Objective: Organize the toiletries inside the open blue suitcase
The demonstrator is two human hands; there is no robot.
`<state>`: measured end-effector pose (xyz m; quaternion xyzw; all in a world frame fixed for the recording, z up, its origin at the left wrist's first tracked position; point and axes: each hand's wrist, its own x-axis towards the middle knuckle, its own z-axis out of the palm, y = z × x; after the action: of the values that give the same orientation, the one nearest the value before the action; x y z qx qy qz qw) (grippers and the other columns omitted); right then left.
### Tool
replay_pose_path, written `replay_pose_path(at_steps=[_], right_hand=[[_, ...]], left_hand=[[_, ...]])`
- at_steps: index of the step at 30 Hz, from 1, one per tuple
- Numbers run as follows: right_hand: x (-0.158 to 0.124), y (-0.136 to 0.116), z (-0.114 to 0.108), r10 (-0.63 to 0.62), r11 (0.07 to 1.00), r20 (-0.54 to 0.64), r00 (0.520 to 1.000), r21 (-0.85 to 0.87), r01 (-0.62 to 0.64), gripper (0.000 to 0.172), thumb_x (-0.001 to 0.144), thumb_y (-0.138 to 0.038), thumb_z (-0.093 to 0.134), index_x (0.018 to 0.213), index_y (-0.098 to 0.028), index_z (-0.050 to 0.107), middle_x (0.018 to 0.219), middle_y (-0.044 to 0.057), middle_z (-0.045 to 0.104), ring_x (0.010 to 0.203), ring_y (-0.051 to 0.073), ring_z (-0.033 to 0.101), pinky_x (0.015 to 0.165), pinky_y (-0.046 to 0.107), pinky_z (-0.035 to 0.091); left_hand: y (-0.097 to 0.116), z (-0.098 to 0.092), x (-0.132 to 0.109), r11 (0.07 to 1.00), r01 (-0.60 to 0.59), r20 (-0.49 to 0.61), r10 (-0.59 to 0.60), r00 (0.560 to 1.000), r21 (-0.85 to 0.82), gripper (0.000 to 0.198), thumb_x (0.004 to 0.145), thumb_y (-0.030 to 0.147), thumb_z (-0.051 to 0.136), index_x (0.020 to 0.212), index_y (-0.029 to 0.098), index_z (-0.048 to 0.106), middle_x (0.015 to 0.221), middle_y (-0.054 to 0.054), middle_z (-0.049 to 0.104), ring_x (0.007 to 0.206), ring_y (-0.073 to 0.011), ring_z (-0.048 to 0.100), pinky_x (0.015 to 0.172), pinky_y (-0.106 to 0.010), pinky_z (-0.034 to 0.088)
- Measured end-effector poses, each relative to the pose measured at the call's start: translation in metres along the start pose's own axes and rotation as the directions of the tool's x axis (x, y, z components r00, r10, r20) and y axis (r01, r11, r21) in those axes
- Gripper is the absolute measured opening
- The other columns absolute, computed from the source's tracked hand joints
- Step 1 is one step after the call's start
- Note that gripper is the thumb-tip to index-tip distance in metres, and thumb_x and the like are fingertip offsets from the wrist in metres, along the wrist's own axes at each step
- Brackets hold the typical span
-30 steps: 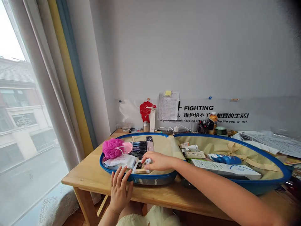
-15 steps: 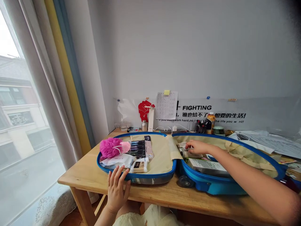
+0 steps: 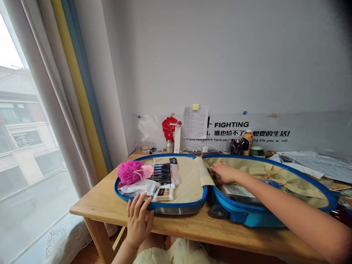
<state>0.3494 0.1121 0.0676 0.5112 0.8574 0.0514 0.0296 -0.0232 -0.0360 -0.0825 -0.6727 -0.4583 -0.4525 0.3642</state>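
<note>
A blue-rimmed suitcase lies open flat, with its left half (image 3: 178, 208) and right half (image 3: 253, 220) side by side. My left hand (image 3: 139, 219) rests on the left half's front rim, fingers spread. Near it are a white soft packet (image 3: 139, 187), a pack of cotton swabs (image 3: 164, 194), a magenta bath puff (image 3: 129, 172), a pink rounded item (image 3: 147, 171) and a pack of dark-handled items (image 3: 162, 173). Inside the right half, my right hand (image 3: 226, 173) curls its fingers round something mostly hidden, with a dark end showing. A grey-white box (image 3: 239, 193) lies just below that hand.
The suitcase stands on a wooden table (image 3: 95, 205). Behind it are a small metallic bottle (image 3: 169, 146), an orange bottle (image 3: 248, 142), a green-lidded jar (image 3: 257, 150), cables and pens. Papers (image 3: 305, 165) spread at the right. Curtains (image 3: 74, 110) hang on the left.
My right hand has dipped lower into the right half and its fingers have closed in. A blue item beside the forearm shows more. My left hand stays on the rim.
</note>
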Motion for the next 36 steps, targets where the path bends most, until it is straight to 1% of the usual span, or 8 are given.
replay_pose_path(at_steps=[6, 10, 13, 18, 21, 25, 30, 36], right_hand=[[-0.008, 0.021, -0.034, 0.115, 0.986, -0.159, 0.98, 0.135, -0.094, 0.025, 0.066, -0.037, 0.066, 0.084, -0.02, 0.066, 0.077, 0.008, 0.065, 0.084, 0.027, 0.062, 0.078, 0.037, 0.043], [-0.008, 0.022, -0.067, 0.206, 0.933, -0.333, 0.92, 0.351, -0.082, 0.039, 0.074, -0.047, 0.059, 0.103, -0.022, 0.065, 0.097, 0.009, 0.067, 0.084, 0.022, 0.062, 0.069, 0.031, 0.045], [0.003, 0.003, -0.079, 0.286, 0.84, -0.409, 0.867, 0.543, -0.021, 0.041, 0.082, -0.046, 0.054, 0.116, -0.023, 0.058, 0.106, 0.007, 0.065, 0.084, 0.017, 0.06, 0.069, 0.027, 0.046], [0.041, -0.06, -0.06, 0.312, 0.56, -0.203, 0.928, 0.828, -0.008, 0.033, 0.094, -0.04, 0.044, 0.116, -0.018, 0.053, 0.09, 0.003, 0.063, 0.063, 0.008, 0.056, 0.059, 0.023, 0.049], [0.058, -0.1, -0.038, 0.216, 0.403, -0.026, 0.976, 0.913, -0.065, 0.033, 0.094, -0.04, 0.049, 0.114, -0.015, 0.055, 0.09, 0.002, 0.062, 0.068, 0.008, 0.059, 0.063, 0.025, 0.052], [0.069, -0.136, -0.016, 0.088, 0.293, 0.133, 0.987, 0.944, -0.153, 0.034, 0.092, -0.04, 0.053, 0.114, -0.014, 0.057, 0.098, 0.004, 0.063, 0.079, 0.011, 0.062, 0.069, 0.029, 0.055], [0.075, -0.154, 0.001, 0.035, 0.303, 0.192, 0.981, 0.933, -0.194, 0.035, 0.092, -0.039, 0.054, 0.118, -0.015, 0.056, 0.105, 0.005, 0.062, 0.086, 0.013, 0.062, 0.073, 0.031, 0.055], [0.08, -0.153, 0.017, 0.048, 0.492, 0.141, 0.989, 0.858, -0.147, 0.033, 0.091, -0.036, 0.057, 0.116, -0.015, 0.057, 0.11, 0.006, 0.061, 0.09, 0.014, 0.061, 0.077, 0.033, 0.055]], left_hand=[[-0.001, 0.002, -0.005, 1.0, 0.022, 0.017, -0.022, 1.0, 0.007, 0.053, 0.088, 0.017, 0.05, 0.14, 0.021, 0.042, 0.132, -0.011, 0.057, 0.142, -0.0237, 0.031, 0.119, -0.046, 0.017], [-0.002, 0.003, -0.006, 1.0, 0.027, 0.013, -0.027, 1.0, 0.001, 0.053, 0.087, 0.018, 0.05, 0.14, 0.022, 0.043, 0.133, -0.01, 0.057, 0.141, -0.0237, 0.033, 0.119, -0.046, 0.018], [-0.002, 0.002, -0.004, 1.0, 0.019, 0.014, -0.019, 1.0, -0.003, 0.049, 0.088, 0.017, 0.05, 0.136, 0.02, 0.046, 0.13, -0.012, 0.057, 0.142, -0.0233, 0.03, 0.119, -0.045, 0.017], [0.0, 0.0, -0.001, 1.0, 0.006, 0.014, -0.005, 1.0, -0.004, 0.042, 0.088, 0.015, 0.049, 0.13, 0.017, 0.05, 0.127, -0.013, 0.057, 0.144, -0.0215, 0.026, 0.12, -0.044, 0.014], [0.0, 0.0, -0.001, 1.0, 0.009, 0.017, -0.009, 1.0, 0.003, 0.04, 0.088, 0.014, 0.049, 0.128, 0.017, 0.051, 0.127, -0.014, 0.057, 0.144, -0.0212, 0.026, 0.12, -0.044, 0.014], [0.0, 0.001, -0.002, 1.0, 0.002, 0.023, -0.002, 1.0, 0.007, 0.041, 0.087, 0.014, 0.05, 0.128, 0.016, 0.051, 0.127, -0.014, 0.057, 0.144, -0.0215, 0.026, 0.12, -0.044, 0.014], [-0.001, 0.002, -0.003, 1.0, 0.008, 0.017, -0.008, 1.0, -0.001, 0.043, 0.088, 0.016, 0.05, 0.13, 0.018, 0.05, 0.127, -0.013, 0.058, 0.143, -0.0219, 0.028, 0.12, -0.044, 0.015], [-0.001, 0.002, -0.003, 1.0, 0.016, 0.019, -0.016, 1.0, -0.004, 0.047, 0.088, 0.016, 0.05, 0.134, 0.019, 0.047, 0.129, -0.012, 0.057, 0.143, -0.0222, 0.028, 0.119, -0.045, 0.016]])
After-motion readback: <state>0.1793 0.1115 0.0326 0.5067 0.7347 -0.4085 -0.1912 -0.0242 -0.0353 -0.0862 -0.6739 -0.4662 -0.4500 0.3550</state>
